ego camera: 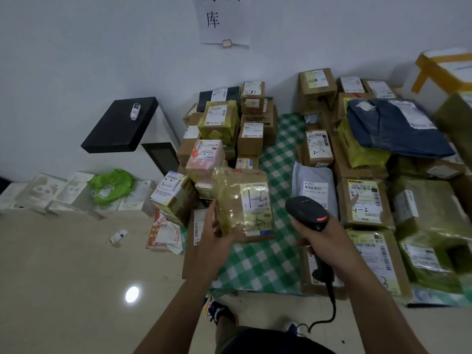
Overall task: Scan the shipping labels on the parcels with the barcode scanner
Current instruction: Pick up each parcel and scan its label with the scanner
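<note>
Your left grip point(217, 235) clamps the parcel point(251, 200), long axis upright above it; your right grip point(325, 235) wraps the scanner point(305, 209), nose seemingly pointing up-left.

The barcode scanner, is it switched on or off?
Apparently on: a red light glows on the head of the barcode scanner, which the right hand grips.

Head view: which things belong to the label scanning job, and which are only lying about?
For the job: barcode scanner; held parcel with its label; labelled parcels on the checked cloth.
Lying about: black-topped cabinet; white device on it; white foam pieces; small box on the floor; wall sign.
</note>
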{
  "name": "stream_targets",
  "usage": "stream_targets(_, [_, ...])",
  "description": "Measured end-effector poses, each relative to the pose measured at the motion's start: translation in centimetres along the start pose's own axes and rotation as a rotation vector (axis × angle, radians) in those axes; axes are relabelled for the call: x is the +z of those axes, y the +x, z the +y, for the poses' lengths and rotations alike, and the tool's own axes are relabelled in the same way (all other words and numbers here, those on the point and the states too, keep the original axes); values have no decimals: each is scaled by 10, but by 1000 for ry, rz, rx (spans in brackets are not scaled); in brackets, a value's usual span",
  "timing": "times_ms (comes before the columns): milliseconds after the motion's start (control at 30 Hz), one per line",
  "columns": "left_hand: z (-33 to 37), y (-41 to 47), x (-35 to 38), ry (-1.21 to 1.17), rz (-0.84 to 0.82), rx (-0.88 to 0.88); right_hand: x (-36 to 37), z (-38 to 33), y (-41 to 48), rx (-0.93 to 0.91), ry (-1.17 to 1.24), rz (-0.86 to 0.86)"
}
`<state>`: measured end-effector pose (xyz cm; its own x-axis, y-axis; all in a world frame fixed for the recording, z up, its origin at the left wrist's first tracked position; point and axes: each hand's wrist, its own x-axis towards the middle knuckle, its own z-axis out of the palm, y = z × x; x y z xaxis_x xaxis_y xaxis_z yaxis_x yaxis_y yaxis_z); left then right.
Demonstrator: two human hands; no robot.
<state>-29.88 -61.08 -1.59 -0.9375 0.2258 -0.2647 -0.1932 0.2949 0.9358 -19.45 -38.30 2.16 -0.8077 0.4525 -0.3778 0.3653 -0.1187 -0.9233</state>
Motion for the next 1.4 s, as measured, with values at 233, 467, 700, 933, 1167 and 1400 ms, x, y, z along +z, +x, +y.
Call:
stream_targets(233, [-64, -11, 48, -25, -217, -311, -14, 21, -1, 67, -33, 33])
stream_targets(467, [-86, -8, 73, -21, -368, -440, -14, 33, -5, 96, -86, 24])
stream_targets(700, [-93, -11, 69, 173, -416, -308, 2, 39, -4, 108, -116, -41])
stream_targets(933, [-104, -3, 8, 402, 198, -104, 36, 41, 6, 130, -155, -130])
stream_targets(1167, [-150, 28, -58, 499, 297, -436, 63, 45, 9, 132, -195, -219])
stream_targets(1400, [-175, 23, -62, 61, 129, -515, 74, 57, 15, 183, -257, -254])
